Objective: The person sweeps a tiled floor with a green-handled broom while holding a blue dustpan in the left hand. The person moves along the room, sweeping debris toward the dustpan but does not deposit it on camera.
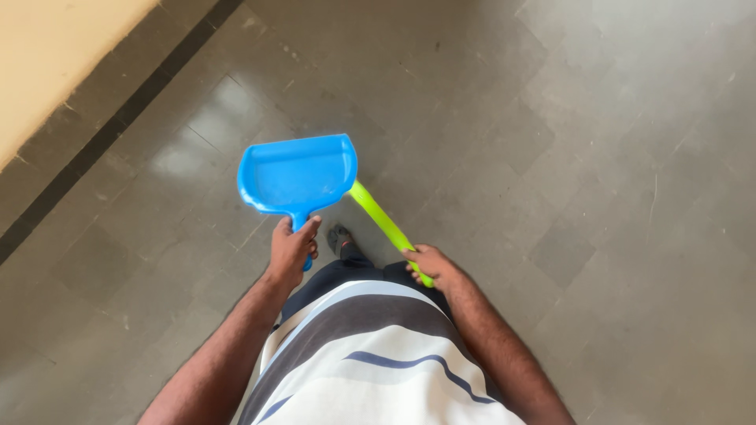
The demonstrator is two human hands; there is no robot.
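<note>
White shirt, grey and blue stripes; dark trousers

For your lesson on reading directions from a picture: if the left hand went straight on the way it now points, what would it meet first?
The left hand points up the picture, gripping the handle of the blue dustpan. Its pan lies directly ahead, so that comes first; beyond is only tiled floor, though depth is hard to judge.

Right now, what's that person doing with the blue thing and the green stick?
A person stands on a grey tiled floor, looking down at their own hands. The left hand grips the handle of a blue dustpan, held out in front, above the floor. The right hand holds a green stick; its far end runs behind the dustpan, so I can't tell what is on it. One foot shows between the hands.
</note>
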